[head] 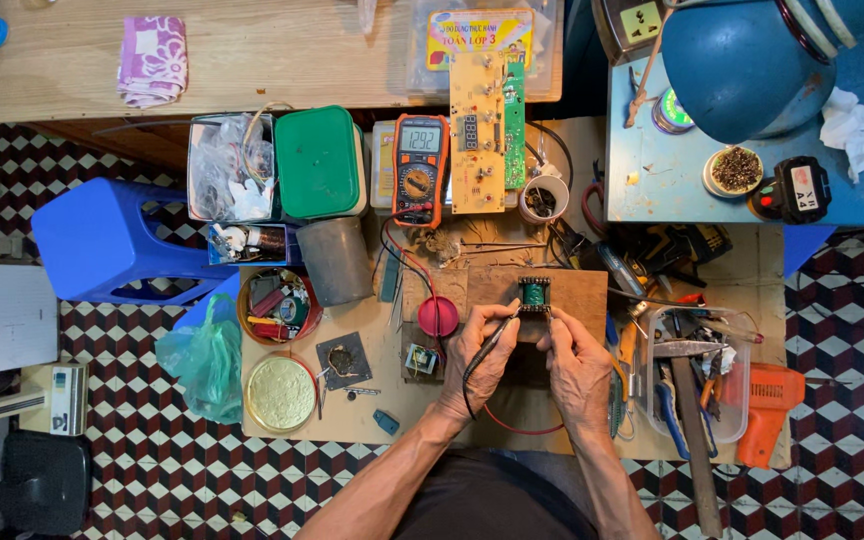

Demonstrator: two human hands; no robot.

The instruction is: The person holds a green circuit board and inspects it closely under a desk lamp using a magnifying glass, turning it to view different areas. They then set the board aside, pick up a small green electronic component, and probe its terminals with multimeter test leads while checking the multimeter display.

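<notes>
both hands (527, 355) touch probes to a small green transformer (534, 293).

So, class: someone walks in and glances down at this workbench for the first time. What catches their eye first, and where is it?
The two hands at the centre: the left hand holds a black probe to a small green-wound coil on a wooden block, the right hand beside it. Just above sits an orange multimeter with a lit display. A blue plastic stool lies at left.
</notes>
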